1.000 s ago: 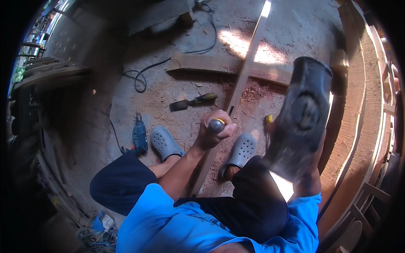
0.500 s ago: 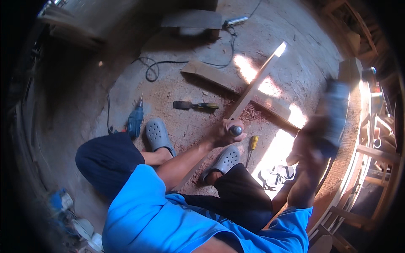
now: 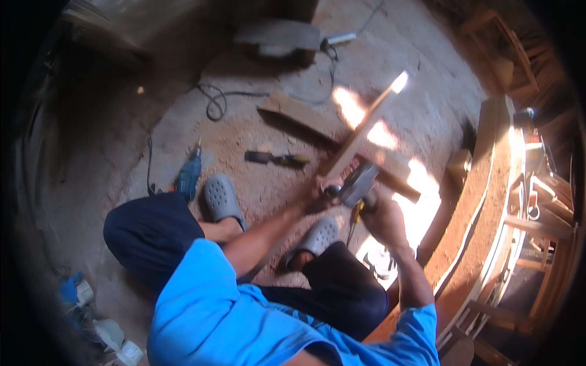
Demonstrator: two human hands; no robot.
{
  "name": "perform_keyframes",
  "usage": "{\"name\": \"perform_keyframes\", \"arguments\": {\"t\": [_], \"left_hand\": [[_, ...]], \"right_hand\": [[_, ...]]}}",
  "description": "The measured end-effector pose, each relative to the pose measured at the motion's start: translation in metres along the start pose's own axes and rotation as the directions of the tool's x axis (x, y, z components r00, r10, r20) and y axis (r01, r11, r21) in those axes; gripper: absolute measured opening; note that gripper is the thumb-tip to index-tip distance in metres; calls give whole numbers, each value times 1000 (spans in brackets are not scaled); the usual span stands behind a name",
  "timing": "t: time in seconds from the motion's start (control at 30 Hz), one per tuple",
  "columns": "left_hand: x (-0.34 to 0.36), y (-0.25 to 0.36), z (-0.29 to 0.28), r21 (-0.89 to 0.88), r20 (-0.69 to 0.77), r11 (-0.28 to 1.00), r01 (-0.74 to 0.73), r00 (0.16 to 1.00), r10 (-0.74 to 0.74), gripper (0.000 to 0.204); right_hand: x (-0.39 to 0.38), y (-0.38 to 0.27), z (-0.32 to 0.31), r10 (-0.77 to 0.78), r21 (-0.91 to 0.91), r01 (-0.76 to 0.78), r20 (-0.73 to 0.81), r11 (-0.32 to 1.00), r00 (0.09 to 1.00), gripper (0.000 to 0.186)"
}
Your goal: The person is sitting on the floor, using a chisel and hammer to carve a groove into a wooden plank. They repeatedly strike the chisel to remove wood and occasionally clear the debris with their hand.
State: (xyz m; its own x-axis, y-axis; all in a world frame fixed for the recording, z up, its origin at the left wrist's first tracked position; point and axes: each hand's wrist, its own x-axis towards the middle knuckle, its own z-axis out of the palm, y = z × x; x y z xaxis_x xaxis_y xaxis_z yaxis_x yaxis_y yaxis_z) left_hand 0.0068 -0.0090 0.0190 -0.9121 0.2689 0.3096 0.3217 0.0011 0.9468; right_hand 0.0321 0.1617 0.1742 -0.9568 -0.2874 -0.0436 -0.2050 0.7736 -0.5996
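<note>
My left hand grips a chisel, its metal-capped end up, over a long narrow board running between my legs. My right hand holds a hammer, its blurred dark head at or just beside the chisel's top; contact is unclear. A yellow-handled screwdriver lies just below the hammer. The narrow board crosses a wider board lying on the dusty floor. A wide chisel and a blue corded drill lie to the left of my left hand.
Thick timber beams run along my right, with wooden frames beyond. Black cord loops across the floor. A dark low object sits at the top. Small blue and white items lie at lower left.
The hammer has come down and leftward from a raised position at my right to the chisel's top, my right hand moving with it. My left hand still grips the chisel.
</note>
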Motion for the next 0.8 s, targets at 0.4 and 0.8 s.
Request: {"name": "perform_keyframes", "arguments": {"t": [0.4, 0.8], "left_hand": [[72, -19, 43, -104, -59, 883, 457, 884, -464, 25], [5, 26, -10, -306, 27, 952, -21, 999, 30, 28]], "right_hand": [[-44, 93, 56, 667, 466, -568, -67, 678, 742, 21], [-111, 236, 211, 803, -14, -806, 96, 592, 588, 32]]}}
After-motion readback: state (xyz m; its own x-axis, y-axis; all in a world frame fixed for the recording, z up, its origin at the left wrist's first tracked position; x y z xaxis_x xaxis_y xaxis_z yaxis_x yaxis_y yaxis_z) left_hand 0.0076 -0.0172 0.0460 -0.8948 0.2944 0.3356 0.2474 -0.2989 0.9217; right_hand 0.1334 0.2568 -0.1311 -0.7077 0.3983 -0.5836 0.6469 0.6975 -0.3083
